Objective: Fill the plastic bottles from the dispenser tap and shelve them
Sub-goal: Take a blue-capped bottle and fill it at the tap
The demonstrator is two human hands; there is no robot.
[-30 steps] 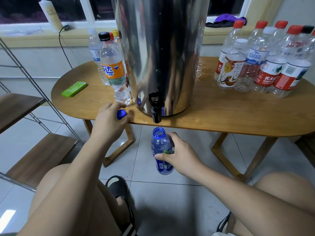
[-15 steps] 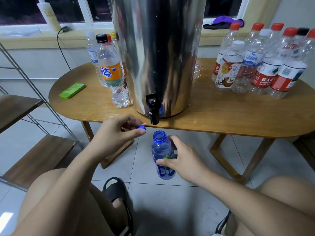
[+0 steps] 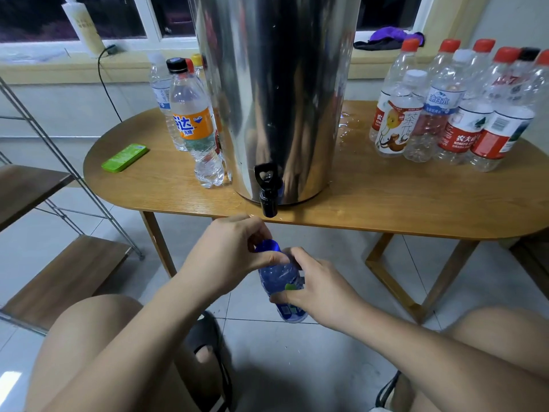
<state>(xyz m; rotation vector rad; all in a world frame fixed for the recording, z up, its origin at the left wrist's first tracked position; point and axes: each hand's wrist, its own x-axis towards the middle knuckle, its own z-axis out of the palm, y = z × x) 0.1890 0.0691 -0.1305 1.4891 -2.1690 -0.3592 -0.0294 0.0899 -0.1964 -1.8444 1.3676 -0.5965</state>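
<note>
Far left in the frame, the wooden shelf (image 3: 59, 275) shows no bottle on the boards in view, so by this judgement shelving has not begun. On the surface (image 3: 386, 200), right of a green case (image 3: 124, 158), a few capped bottles (image 3: 193, 126) stand just beside the steel dispenser (image 3: 276, 93). They appear to hold water, though their number is hard to tell. No stream shows at the black tap (image 3: 267, 188) in the centre. Just below it, under the surface's edge, your left hand (image 3: 228, 257) pinches the blue cap (image 3: 267, 246), fingers clamped on it at the mouth of the blue bottle (image 3: 280, 281). Whether the cap is threaded on cannot be told. Your right hand (image 3: 320, 289) grips the bottle's body, fingers curled round it, holding it roughly upright above the tiled floor (image 3: 341, 367). This bottle looks filled and at the capping step. At upper right, a cluster of capped bottles (image 3: 463, 114), mostly red-topped, stands well apart from the dispenser and appears empty, so most of the filling seems left.
</note>
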